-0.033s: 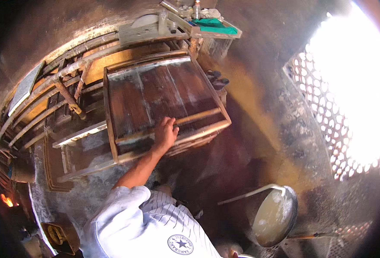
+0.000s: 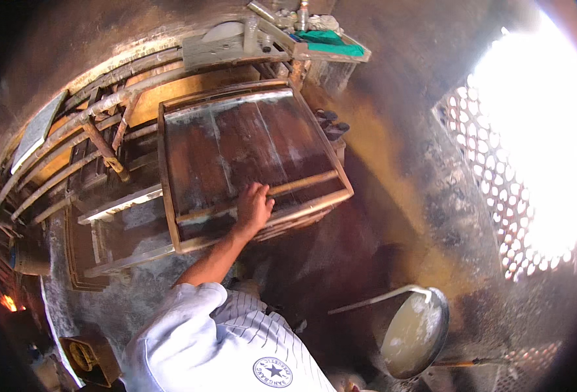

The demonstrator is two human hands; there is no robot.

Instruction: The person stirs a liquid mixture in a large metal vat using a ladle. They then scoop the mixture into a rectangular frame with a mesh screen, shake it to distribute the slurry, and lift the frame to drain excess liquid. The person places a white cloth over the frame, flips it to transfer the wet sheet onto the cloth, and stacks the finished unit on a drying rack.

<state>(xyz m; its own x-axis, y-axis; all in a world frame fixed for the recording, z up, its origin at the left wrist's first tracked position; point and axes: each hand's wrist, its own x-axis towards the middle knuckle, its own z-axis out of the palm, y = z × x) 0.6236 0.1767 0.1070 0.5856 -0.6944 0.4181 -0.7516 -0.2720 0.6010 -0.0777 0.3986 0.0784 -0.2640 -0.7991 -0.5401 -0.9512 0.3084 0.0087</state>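
A shallow wooden tray point(image 2: 166, 176) with raised edges and a dark, wet-looking plank bottom lies in front of me. Across its near part runs a loose-looking wooden bar point(image 2: 305, 183). My left hand point(image 2: 254, 208) reaches over the near edge, its fingers curled over the middle of this bar. Pale streaks mark the planks along the far side. At the lower edge of the picture a small sliver of skin point(image 2: 352, 386) shows, perhaps my right hand; its fingers are hidden.
A round basin point(image 2: 446, 317) of pale liquid stands at lower right, a bent white tube point(image 2: 367, 302) at its rim. Left are pole racks point(image 2: 53, 166), a square tin point(image 2: 79, 353) and a small fire point(image 2: 7, 302). A shelf with green cloth point(image 2: 331, 43) stands behind.
The view has shifted slightly. My left hand stays at the bar, its fingers a little more curled. A white rim at the lower edge has gone out of view.
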